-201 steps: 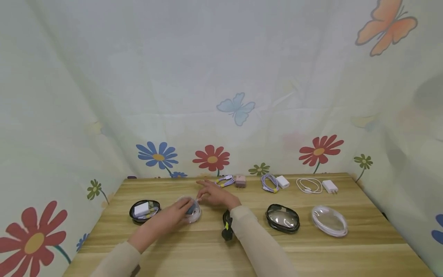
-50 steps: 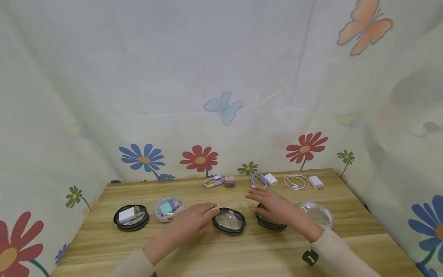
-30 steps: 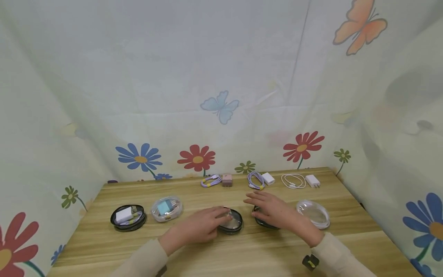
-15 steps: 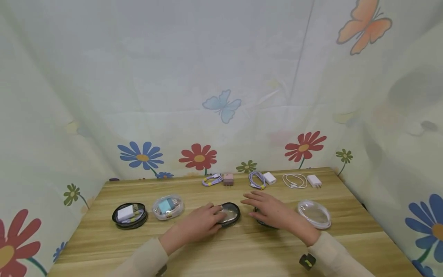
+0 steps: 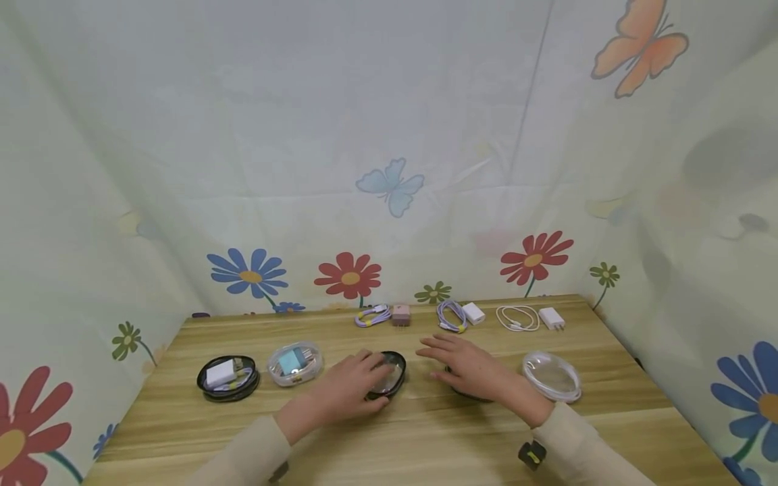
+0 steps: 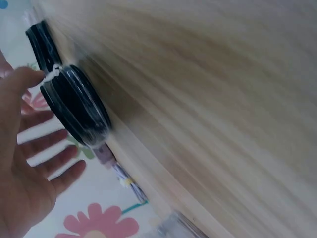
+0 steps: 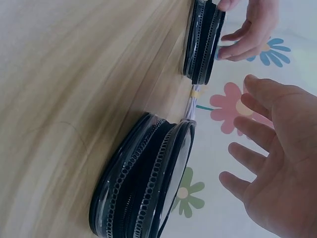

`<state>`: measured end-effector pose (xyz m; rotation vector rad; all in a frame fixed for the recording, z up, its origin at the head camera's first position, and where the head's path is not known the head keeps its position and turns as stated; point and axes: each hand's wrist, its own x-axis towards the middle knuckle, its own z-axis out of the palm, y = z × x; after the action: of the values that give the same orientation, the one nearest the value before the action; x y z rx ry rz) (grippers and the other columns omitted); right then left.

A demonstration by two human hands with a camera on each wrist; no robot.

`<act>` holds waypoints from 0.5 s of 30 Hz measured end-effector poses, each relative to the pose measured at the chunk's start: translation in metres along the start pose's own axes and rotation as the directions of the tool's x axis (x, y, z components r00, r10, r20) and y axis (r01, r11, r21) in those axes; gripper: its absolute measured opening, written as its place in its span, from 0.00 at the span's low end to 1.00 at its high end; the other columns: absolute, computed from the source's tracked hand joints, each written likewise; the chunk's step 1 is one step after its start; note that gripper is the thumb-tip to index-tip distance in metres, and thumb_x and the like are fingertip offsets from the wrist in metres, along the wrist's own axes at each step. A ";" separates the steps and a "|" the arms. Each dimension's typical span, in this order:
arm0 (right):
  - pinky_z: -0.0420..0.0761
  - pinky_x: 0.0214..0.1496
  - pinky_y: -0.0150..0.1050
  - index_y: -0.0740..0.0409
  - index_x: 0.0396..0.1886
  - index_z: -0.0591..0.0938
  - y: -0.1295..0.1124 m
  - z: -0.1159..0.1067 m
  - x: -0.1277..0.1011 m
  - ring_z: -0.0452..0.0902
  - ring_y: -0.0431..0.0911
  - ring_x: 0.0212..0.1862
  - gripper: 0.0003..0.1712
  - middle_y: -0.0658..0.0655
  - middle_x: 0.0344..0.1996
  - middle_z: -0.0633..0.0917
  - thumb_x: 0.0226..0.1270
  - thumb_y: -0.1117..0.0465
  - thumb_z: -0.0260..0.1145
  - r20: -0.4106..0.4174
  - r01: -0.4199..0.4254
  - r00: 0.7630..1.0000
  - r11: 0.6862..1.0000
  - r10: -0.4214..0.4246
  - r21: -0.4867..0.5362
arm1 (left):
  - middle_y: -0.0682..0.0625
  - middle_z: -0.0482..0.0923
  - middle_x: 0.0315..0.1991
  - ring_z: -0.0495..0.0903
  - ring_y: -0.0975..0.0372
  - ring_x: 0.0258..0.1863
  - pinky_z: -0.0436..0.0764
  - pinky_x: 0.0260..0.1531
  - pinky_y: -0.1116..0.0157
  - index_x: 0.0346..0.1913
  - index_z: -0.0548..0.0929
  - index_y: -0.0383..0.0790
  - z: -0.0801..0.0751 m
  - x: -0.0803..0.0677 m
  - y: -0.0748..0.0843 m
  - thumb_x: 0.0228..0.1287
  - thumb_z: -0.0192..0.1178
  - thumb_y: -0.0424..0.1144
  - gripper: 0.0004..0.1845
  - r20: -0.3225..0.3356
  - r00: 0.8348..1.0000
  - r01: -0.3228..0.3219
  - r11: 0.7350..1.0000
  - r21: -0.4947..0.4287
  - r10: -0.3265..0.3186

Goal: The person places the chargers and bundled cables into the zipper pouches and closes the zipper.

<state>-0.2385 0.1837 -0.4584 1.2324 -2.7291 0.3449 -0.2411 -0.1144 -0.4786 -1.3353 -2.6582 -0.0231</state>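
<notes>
My left hand (image 5: 357,383) rests on a black round zip case (image 5: 389,376), its fingers laid loosely over the clear lid. In the left wrist view its thumb touches the rim of that case (image 6: 74,111) and its fingers are spread. To the right, my right hand (image 5: 464,366) hovers flat, fingers straight, over a second black zip case (image 5: 463,393) that it mostly hides. From the right wrist camera the right hand (image 7: 277,163) is clear of this case (image 7: 148,183) and holds nothing.
A black case with a white charger (image 5: 227,378) and a clear case with a teal charger (image 5: 294,362) lie at left. A clear case (image 5: 552,376) sits at right. Cables and chargers (image 5: 451,315) line the wooden table's (image 5: 389,439) back edge. Flowered cloth walls close three sides.
My left hand has slid its black case leftward over the last second, away from the second black case. The right hand has drifted slightly left above the other case.
</notes>
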 end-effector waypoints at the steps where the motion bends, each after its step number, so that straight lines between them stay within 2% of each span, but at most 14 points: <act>1: 0.66 0.73 0.57 0.50 0.72 0.74 0.000 0.000 0.000 0.62 0.58 0.75 0.28 0.56 0.73 0.71 0.76 0.51 0.64 0.003 -0.005 1.000 1.000 0.005 0.002 | 0.47 0.75 0.63 0.75 0.53 0.60 0.79 0.57 0.53 0.67 0.76 0.46 0.000 -0.001 -0.002 0.68 0.63 0.56 0.29 0.000 1.000 -0.020 1.000 -0.013 0.020; 7: 0.67 0.72 0.58 0.52 0.72 0.75 0.002 -0.001 0.000 0.63 0.60 0.74 0.28 0.59 0.72 0.73 0.77 0.50 0.62 -0.011 0.015 1.000 1.000 -0.014 0.018 | 0.44 0.65 0.75 0.64 0.49 0.74 0.69 0.69 0.52 0.75 0.68 0.46 0.003 -0.009 -0.014 0.65 0.60 0.45 0.35 0.074 0.992 -0.099 0.992 -0.072 0.105; 10: 0.67 0.71 0.59 0.52 0.71 0.75 0.002 0.000 0.000 0.64 0.60 0.74 0.28 0.59 0.71 0.73 0.77 0.50 0.62 -0.020 0.024 1.000 1.000 -0.024 0.020 | 0.45 0.62 0.76 0.61 0.48 0.76 0.68 0.70 0.52 0.78 0.64 0.47 0.005 -0.011 -0.017 0.63 0.59 0.41 0.38 0.107 0.987 -0.107 0.990 -0.094 0.117; 15: 0.67 0.72 0.58 0.51 0.72 0.75 0.001 0.000 0.000 0.63 0.60 0.74 0.27 0.57 0.72 0.73 0.78 0.49 0.61 -0.016 0.021 1.000 1.000 -0.021 0.010 | 0.46 0.61 0.77 0.61 0.49 0.76 0.70 0.69 0.52 0.79 0.61 0.50 0.004 -0.012 -0.018 0.62 0.60 0.38 0.41 0.144 0.984 -0.089 0.989 -0.121 0.106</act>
<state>-0.2394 0.1848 -0.4587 1.2542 -2.7019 0.3651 -0.2485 -0.1345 -0.4831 -1.5604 -2.7473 -0.0651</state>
